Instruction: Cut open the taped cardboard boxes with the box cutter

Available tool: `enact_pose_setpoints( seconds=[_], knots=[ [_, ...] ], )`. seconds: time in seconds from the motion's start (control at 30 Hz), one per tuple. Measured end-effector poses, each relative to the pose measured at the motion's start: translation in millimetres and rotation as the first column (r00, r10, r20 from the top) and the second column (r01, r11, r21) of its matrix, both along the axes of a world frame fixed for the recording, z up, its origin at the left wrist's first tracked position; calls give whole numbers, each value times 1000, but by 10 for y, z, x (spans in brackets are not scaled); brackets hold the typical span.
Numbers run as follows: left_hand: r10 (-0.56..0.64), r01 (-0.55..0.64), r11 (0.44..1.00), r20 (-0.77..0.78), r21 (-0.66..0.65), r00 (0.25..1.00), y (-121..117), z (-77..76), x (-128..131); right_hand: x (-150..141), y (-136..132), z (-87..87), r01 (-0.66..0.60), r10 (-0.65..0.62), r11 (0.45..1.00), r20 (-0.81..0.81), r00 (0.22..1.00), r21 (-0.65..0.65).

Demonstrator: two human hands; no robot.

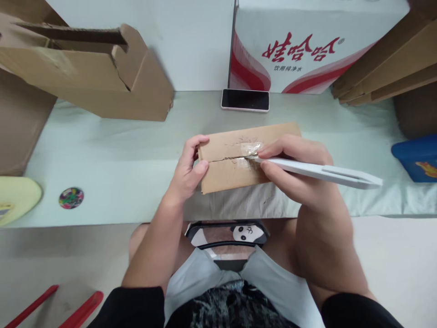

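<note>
A small brown cardboard box (pixel 225 181) sits near the table's front edge, slightly tilted, with a seam along its top and a strip of clear tape (pixel 251 148) across that seam. My left hand (pixel 189 168) grips the box's left end, thumb on top and fingers around the far corner. Pinched between thumb and fingers of my right hand (pixel 295 161) is a white utility knife (pixel 317 170). Its tip touches the seam at the tape, and its handle points to the right. Part of the box's right end is hidden under my right hand.
Behind the box lies a phone (pixel 245 100) by a large white and red carton (pixel 290 50). An open cardboard box (pixel 136 98) stands at the back left. A round colourful disc (pixel 71 198) and a yellow object (pixel 17 198) are left; a blue container (pixel 416 157) is right.
</note>
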State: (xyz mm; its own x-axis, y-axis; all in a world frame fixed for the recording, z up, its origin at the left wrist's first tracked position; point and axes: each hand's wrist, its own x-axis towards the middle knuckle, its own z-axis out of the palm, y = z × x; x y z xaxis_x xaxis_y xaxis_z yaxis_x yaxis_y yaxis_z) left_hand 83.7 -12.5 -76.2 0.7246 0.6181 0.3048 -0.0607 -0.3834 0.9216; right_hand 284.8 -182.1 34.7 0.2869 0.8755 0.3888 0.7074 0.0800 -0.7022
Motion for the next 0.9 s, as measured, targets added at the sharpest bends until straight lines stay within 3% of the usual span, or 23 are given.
enact_pose_setpoints(
  seconds=[0.57,0.77,0.9],
  knots=[
    [27,-24,984,13,-175,1000,-13,85,9,43,-7,-48,75,-69,995,-86,994,59],
    [16,-13,983,19,-181,1000,-13,81,7,18,0,-96,266,-247,954,-143,958,139],
    [24,-20,989,28,-147,999,-6,37,-4,89,-122,-159,345,-278,908,-276,920,237]
  ],
)
